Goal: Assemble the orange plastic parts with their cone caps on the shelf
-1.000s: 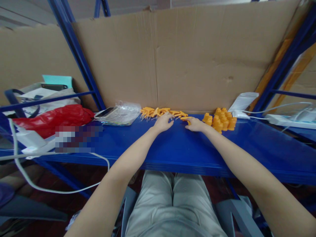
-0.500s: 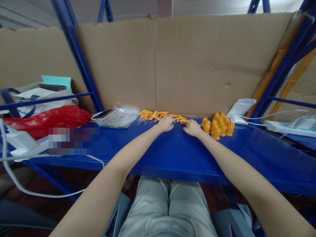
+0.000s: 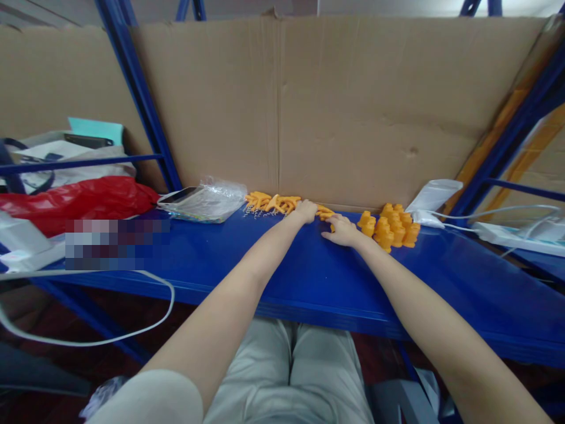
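A row of orange corkscrew parts (image 3: 282, 204) with thin metal spirals lies along the foot of the cardboard. My left hand (image 3: 305, 211) reaches in at the right part of this row, its fingers bent down and mostly hidden. Just to its right, my right hand (image 3: 341, 229) rests low over the tabletop. A bit of orange shows between its thumb and curled fingers; the piece's shape is mostly covered. Beside my right wrist stands a cluster of several orange hollow-looking bodies (image 3: 395, 227), upright and close together.
A tall cardboard sheet (image 3: 353, 106) backs the blue tabletop (image 3: 309, 271). To the left lie a clear plastic bag (image 3: 216, 203), a phone (image 3: 183, 195) and a red bag (image 3: 88, 200). A white cable (image 3: 170, 306) hangs at the front left. White packets and a power strip (image 3: 521, 235) are at the right.
My left hand has moved slightly right and farther back among the orange parts. My right hand has shifted a little left. The view has tilted slightly.
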A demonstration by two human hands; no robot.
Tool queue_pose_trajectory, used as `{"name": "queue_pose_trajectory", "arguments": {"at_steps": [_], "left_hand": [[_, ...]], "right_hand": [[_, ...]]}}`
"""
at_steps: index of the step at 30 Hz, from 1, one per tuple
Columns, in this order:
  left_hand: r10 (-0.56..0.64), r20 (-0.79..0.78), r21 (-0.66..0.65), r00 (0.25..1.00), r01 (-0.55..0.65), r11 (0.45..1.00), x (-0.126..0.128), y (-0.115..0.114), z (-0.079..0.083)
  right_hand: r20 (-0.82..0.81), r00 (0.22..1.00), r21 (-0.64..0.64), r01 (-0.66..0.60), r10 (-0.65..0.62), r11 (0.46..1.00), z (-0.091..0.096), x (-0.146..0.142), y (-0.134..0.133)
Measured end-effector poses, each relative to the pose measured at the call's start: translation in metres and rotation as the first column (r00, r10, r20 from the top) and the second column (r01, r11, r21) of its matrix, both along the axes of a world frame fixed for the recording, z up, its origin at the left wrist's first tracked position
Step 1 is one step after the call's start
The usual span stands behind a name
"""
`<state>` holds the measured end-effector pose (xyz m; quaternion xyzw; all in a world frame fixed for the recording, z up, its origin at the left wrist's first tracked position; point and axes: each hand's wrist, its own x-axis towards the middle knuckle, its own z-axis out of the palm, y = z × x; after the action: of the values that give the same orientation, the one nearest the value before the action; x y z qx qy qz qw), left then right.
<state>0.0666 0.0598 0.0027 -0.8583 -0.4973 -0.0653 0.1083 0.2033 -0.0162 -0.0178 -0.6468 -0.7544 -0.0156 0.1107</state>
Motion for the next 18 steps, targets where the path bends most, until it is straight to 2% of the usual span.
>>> {"name": "queue_pose_trajectory", "arguments": {"at_steps": [3, 8, 14, 18], "left_hand": [[-0.012, 0.011, 0.035, 1.0, 0.012, 0.999, 0.005, -0.003, 0.004], [-0.018, 0.169, 0.094, 0.985, 0.002, 0.996, 0.007, -0.008, 0.014], [-0.014, 0.225, 0.087, 0.974, -0.005, 0.996, -0.017, -0.029, 0.034], [0.014, 0.179, 0.02, 0.984, -0.017, 1.0, -0.034, -0.051, 0.025]], "right_hand": [[0.019, 1.0, -0.011, -0.008, 0.009, 1.0, 0.0, -0.001, -0.001], [0.036, 0.999, -0.009, 0.001, 0.0, 1.0, 0.0, -0.002, 0.001], [0.036, 0.999, 0.0, -0.004, 0.004, 1.0, -0.002, -0.002, 0.003], [0.02, 1.0, -0.016, 0.004, -0.003, 1.0, -0.002, -0.002, 0.002]]}}
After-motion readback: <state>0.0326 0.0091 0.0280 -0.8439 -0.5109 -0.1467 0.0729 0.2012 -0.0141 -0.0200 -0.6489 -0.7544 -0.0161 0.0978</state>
